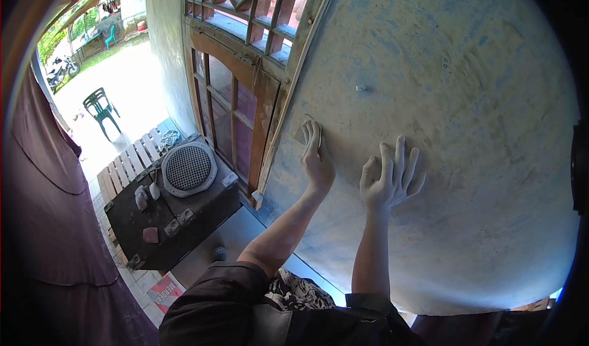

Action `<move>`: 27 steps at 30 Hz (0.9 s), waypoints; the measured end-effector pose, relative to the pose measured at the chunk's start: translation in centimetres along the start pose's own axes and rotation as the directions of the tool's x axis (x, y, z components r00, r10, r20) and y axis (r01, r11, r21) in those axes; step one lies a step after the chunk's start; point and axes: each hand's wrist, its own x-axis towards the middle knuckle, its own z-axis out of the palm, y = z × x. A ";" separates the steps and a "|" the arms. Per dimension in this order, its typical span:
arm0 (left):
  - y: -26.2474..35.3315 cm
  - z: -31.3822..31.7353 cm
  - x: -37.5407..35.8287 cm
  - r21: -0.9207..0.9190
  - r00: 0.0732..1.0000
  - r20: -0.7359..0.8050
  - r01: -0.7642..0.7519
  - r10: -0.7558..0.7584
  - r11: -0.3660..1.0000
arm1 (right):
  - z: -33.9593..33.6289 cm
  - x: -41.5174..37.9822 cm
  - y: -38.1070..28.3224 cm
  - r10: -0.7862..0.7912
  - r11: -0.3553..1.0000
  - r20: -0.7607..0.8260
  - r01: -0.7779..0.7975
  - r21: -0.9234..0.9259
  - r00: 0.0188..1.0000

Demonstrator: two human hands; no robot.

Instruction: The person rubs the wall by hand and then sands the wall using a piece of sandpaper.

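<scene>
My left hand (316, 156) presses a small folded piece of sandpaper (300, 134) against the plastered wall (478, 119), close to the wooden door frame. Its fingers lie over the sheet, and part of the sheet shows past them. My right hand (392, 177) is spread on the same wall a little to the right, fingers apart, holding nothing. Pale dust coats both hands. The wall is grey-beige with bluish patches and dark smudges around the hands. A small pale peg (361, 88) sticks out of it above them.
A dark speaker box (202, 226) with a round grille (189, 168) stands on the left, with a reddish square (150, 235) and small items on top. Beyond are a slatted bench (132, 162) and a green chair (100, 110). A wooden window (227, 100) adjoins the wall.
</scene>
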 end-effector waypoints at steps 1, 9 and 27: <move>1.1 0.4 1.2 -0.017 0.998 -0.046 0.033 -0.034 0.999 | 0.0 -0.1 -0.1 0.008 1.000 0.000 -0.008 -0.001 1.000; 0.3 -0.8 3.0 -0.044 0.978 0.060 -0.197 0.200 0.979 | 0.3 0.1 -0.4 0.009 1.000 -0.050 -0.011 -0.025 0.999; 0.2 -0.5 1.9 -0.010 0.950 0.090 -0.300 0.300 0.954 | 0.4 0.1 -0.7 0.036 0.999 -0.074 -0.036 0.004 0.997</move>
